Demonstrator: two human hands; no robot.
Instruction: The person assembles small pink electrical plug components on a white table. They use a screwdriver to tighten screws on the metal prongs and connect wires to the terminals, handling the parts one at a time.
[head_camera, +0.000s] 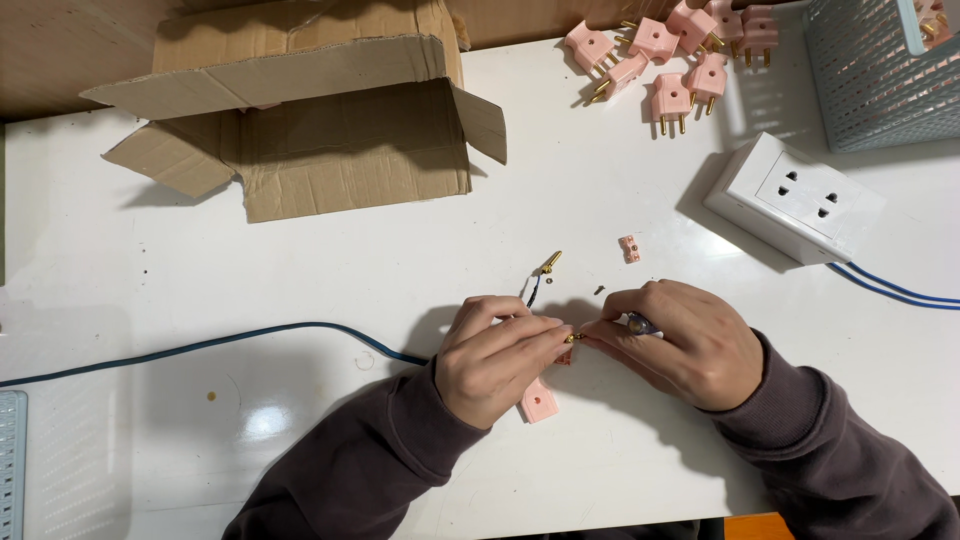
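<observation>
A person's left hand (492, 358) pinches a small brass pin (572, 338) steady over a pink plug shell (539, 401) on the white table (200, 260), while the right hand (682, 342), fingers closed around a screwdriver (640, 324), brings its tip to the pin.

Overhead light is hitting the white table (150, 260) evenly, so the pic is looking bright w/ no dim corners. Glare is pooling as a soft blotch on the glossy top near the left sleeve (350, 470). Shadows are falling soft and down-left: under the cardboard box (320, 130), beside the white socket block (795, 195), around both hands. Focus is holding sharp thru the middle; edges are bending slightly, wide-lens style. No motion blur is showing.
</observation>
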